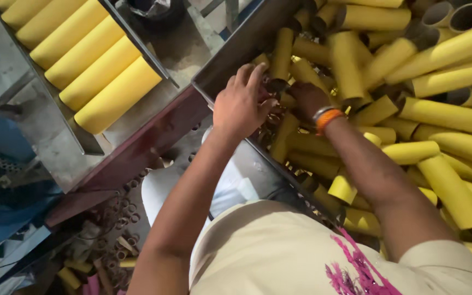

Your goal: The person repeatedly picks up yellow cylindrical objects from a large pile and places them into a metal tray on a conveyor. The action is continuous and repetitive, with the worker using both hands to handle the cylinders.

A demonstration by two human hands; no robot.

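Note:
My left hand (241, 104) reaches over the metal rim of a bin (230, 54) and its fingers curl onto a small dark ring-like piece at the near corner of the pile. My right hand (307, 98), with an orange band and a bangle on the wrist, digs into the same spot among the yellow cardboard tubes (443, 114); its fingers are buried between tubes, so what it grips is hidden. The tubes lie jumbled in all directions, some showing dark hollow ends.
To the left, a metal tray (55, 125) holds several longer yellow tubes (105, 82) laid side by side in a neat row. Small cardboard rings and scraps (121, 218) litter the floor below. My light trousers and beige shirt fill the bottom.

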